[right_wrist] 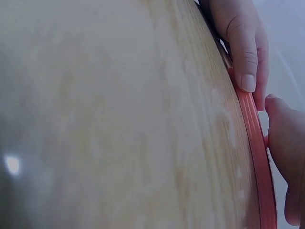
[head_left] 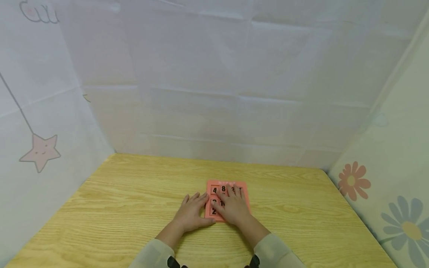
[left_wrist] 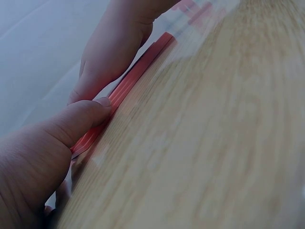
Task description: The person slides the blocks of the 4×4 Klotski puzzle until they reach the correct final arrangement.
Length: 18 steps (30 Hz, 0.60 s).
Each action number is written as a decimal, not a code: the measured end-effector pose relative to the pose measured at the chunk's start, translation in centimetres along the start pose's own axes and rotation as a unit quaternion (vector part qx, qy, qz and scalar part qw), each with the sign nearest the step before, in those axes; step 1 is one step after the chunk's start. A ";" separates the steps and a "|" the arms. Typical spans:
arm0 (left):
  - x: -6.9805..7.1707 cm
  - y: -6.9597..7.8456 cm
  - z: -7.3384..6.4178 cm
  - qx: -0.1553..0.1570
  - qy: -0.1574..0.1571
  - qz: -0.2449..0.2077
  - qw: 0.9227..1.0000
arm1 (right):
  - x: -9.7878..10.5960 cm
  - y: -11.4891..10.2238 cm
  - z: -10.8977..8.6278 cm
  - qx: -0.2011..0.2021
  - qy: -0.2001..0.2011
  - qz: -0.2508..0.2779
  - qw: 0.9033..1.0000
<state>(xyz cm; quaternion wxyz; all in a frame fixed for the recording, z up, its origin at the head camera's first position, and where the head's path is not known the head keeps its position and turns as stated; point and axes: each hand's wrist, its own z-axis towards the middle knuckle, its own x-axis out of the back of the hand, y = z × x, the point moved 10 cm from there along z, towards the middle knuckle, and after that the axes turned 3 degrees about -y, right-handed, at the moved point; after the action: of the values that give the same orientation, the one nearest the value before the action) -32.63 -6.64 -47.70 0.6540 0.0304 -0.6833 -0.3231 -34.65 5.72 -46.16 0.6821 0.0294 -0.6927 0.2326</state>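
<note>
A pink number slide puzzle [head_left: 221, 182] lies flat on the wooden table, its black-numbered tiles facing up. Tile 4 [head_left: 215, 190] and tile 8 [head_left: 223, 188] show in the top row. My left hand [head_left: 192, 215] holds the frame at its near left corner, fingers along the left side. In the left wrist view the left thumb [left_wrist: 90, 117] presses on the ridged front edge [left_wrist: 136, 74]. Spread over the tiles, my right hand [head_left: 234, 207] touches them with its fingertips and covers much of the middle and right of the board.
The wooden table [head_left: 134, 201] extends around the puzzle on all sides. Pale cloth walls stand behind and at both sides, with a printed star [head_left: 41, 152] on the left and printed flowers [head_left: 353, 180] on the right.
</note>
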 end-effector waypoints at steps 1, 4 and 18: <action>0.0 0.0 0.0 -0.001 0.000 0.001 1.000 | 0.0 0.0 0.1 0.000 0.001 -0.002 1.000; 0.0 0.0 0.0 0.001 -0.001 0.002 1.000 | 0.0 0.1 0.4 -0.002 0.003 -0.011 1.000; 0.1 0.1 -0.1 0.001 0.000 -0.009 1.000 | -0.3 0.4 1.0 -0.021 -0.006 -0.014 1.000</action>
<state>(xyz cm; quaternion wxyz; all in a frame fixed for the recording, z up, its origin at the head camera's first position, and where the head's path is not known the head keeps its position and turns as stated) -32.49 -6.68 -47.57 0.6508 0.0377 -0.6835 -0.3283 -35.73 5.59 -46.56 0.6816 0.0268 -0.7009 0.2083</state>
